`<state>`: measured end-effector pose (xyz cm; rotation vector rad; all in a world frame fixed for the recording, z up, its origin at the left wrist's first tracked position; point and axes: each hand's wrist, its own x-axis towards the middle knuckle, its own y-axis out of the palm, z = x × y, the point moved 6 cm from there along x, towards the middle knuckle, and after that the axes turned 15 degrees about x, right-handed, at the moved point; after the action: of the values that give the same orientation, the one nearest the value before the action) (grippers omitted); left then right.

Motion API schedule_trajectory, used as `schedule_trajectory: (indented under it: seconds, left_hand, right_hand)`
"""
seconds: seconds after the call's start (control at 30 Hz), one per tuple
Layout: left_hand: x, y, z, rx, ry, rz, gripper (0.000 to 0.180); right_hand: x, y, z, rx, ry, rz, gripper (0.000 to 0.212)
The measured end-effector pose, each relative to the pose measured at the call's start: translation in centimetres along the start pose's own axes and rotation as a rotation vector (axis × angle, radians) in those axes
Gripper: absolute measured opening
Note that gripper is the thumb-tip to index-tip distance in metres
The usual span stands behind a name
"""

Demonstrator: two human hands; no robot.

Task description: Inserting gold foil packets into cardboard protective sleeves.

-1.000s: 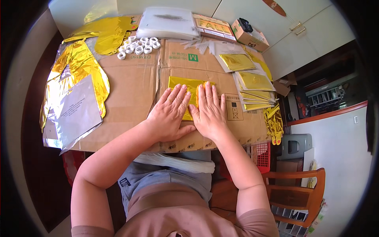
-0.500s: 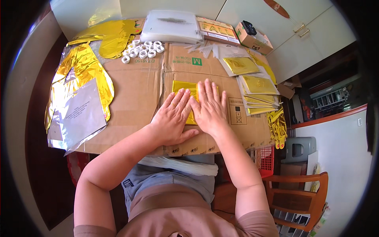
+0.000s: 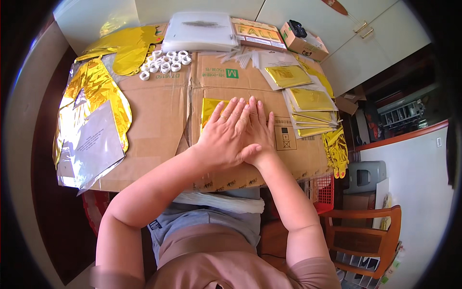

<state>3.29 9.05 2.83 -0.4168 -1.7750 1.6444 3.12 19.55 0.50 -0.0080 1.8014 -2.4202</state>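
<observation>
Both my hands lie flat on a folded gold foil sheet (image 3: 208,109) in the middle of the cardboard-covered table. My left hand (image 3: 225,132) rests with fingers stretched out and overlaps part of my right hand (image 3: 262,130). The right hand's fingers are straight too, pointing away from me. Most of the foil is hidden beneath the hands; its left part and far left corner show. To the right lies a row of clear packets with folded gold foil (image 3: 312,100). Left of my hands, an unfolded gold foil piece (image 3: 98,86) lies with a printed plastic bag (image 3: 98,135).
White ribbon rolls (image 3: 166,67) sit at the far left, before a stack of clear plastic sleeves (image 3: 201,31). Behind are a flat printed box (image 3: 257,34) and a small carton (image 3: 304,41). Gold foil strips (image 3: 335,149) hang over the table's right edge. A wooden chair (image 3: 370,236) stands right.
My left hand has slid right across the foil, from beside my right hand to partly over it. The view has shifted slightly.
</observation>
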Motion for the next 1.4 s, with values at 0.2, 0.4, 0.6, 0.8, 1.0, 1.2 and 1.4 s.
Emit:
schedule_trajectory:
  seconds: [0.2, 0.4, 0.6, 0.8, 1.0, 1.2, 1.4]
  left_hand:
    - [-0.8, 2.1, 2.0, -0.004, -0.005, -0.010, 0.110]
    - [-1.3, 2.0, 2.3, 0.068, -0.077, 0.008, 0.112]
    - [-1.6, 2.4, 2.6, 0.072, -0.054, 0.025, 0.107]
    - [-1.9, 0.8, 4.5, -0.201, 0.021, 0.015, 0.093]
    - [-2.7, -1.3, 6.3, -0.323, -0.004, -0.056, 0.094]
    - [-3.2, -1.0, 6.6, -0.303, 0.009, -0.088, 0.089]
    - [-3.6, -0.9, 7.3, -0.291, 0.005, -0.058, 0.085]
  right_hand:
    - [0.4, 0.5, -0.7, 0.112, 0.002, -0.098, 0.073]
    - [0.2, 0.5, -0.8, 0.114, -0.013, -0.125, 0.075]
    - [-0.1, 0.5, -0.8, 0.121, -0.060, -0.155, 0.074]
    - [0.0, 0.5, -0.9, 0.130, -0.062, -0.172, 0.074]
    - [-0.1, -0.5, -1.2, 0.309, -0.115, -0.255, 0.077]
    - [-1.7, -2.4, -1.9, 0.491, -0.272, -0.399, 0.071]
    - [-4.6, -4.6, -0.9, 0.558, -0.184, -0.296, 0.072]
